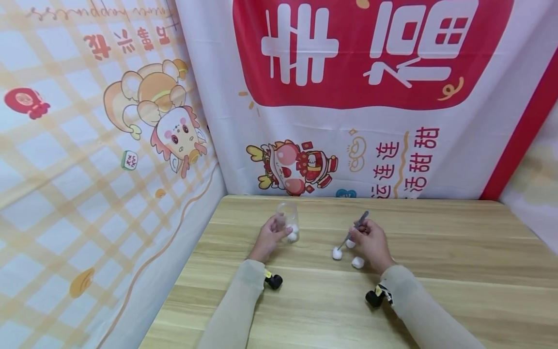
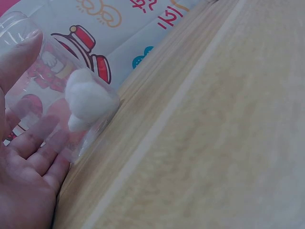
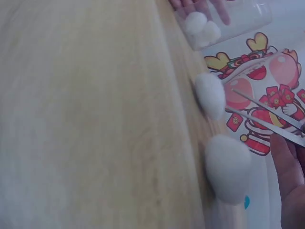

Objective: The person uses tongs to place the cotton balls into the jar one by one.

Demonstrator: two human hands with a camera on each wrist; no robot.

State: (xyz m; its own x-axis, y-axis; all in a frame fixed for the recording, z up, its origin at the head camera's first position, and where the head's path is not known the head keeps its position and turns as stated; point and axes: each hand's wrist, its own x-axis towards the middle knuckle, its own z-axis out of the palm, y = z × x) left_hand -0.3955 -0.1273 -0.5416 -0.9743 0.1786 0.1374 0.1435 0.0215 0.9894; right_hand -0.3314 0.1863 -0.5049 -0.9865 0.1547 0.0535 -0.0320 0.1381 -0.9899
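Note:
My left hand (image 1: 267,238) holds a clear plastic jar (image 1: 293,217) upright on the table, thumb on one side and fingers behind it. White cotton balls (image 2: 88,98) lie at the jar's bottom. In my right hand (image 1: 372,245) a pair of metal tweezers (image 1: 362,220) is gripped, slanting down to the left. Its tips reach a cotton ball (image 1: 337,253) on the table; in the right wrist view the two prongs (image 3: 267,125) stand apart beside that ball. Two more cotton balls lie close by, one (image 1: 350,244) behind the tweezers and one (image 1: 358,262) nearer the body.
The wood-grain table (image 1: 305,305) backs onto a printed cloth (image 1: 370,121) with red and white designs. A checked cloth (image 1: 65,169) hangs along the left. Small black wrist cameras (image 1: 274,281) sit at both sleeves. A bit of white shows beside the right wrist, mostly hidden.

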